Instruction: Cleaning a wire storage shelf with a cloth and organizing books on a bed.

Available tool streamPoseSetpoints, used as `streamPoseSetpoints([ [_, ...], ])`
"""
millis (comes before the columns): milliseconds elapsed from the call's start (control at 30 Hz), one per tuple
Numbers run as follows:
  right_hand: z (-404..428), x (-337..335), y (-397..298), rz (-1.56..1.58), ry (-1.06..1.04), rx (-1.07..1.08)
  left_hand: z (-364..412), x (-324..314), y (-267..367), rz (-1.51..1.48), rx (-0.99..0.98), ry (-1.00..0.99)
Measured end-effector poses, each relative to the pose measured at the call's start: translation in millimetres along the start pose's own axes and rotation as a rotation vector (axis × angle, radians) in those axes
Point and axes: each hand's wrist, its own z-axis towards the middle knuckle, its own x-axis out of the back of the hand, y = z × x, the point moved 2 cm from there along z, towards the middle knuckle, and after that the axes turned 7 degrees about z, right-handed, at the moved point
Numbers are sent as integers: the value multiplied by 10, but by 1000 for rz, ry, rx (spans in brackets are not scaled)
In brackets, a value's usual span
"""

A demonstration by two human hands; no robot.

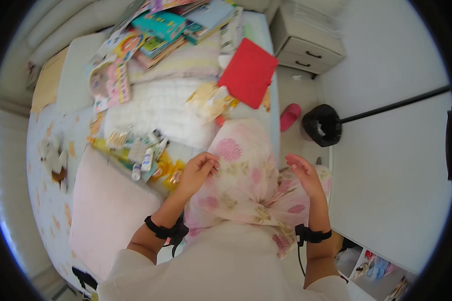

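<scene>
My left hand (199, 170) hovers at the edge of my floral trousers (245, 177), its fingers loosely curled and nothing visible in them. Above the other leg, my right hand (304, 174) is half open and holds nothing. Closest to my left hand, on the bed, lie yellow-orange packets (174, 175). Beyond them are a white tube (147, 159), a small white bottle (136, 172) and a pack of cotton swabs (117, 138). A red folder (248, 73) lies past my knee, beside a crumpled yellowish wrapper or cloth (208, 101).
Books (160, 26) are heaped at the head of the bed. A pink pillow (109, 210) and a plush toy (54, 158) lie to the left. On the floor at right stand a black-lined bin (322, 125), a pink slipper (290, 117) and a bedside cabinet (309, 49) beside a white panel (388, 165).
</scene>
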Motion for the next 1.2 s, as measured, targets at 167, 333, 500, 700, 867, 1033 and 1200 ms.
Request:
streamPoseSetpoints([
  [167, -164, -525, 189, -294, -115, 102, -604, 275, -580, 143, 52, 166],
  [333, -231, -457, -65, -288, -248, 16, -1246, 788, -194, 1009, -210, 700],
  [500, -217, -458, -2, -200, -266, 45, -1857, 843, -216, 1554, -6, 433],
  [700, -144, -431, 49, -150, -234, 36, -1423, 1120, -351, 1899, -24, 236],
  [867, -423, -232, -99, -209, -284, 156, -1473, 1378, -44, 1701, -214, 229],
  [1033, -565, 326, 200, -32, -179, 93, -2127, 1743, 1040, 1159, -281, 1246],
  [1200, -434, 323, -144, -8, -80, 211, -2308, 1357, 2063, 675, -692, 1117],
])
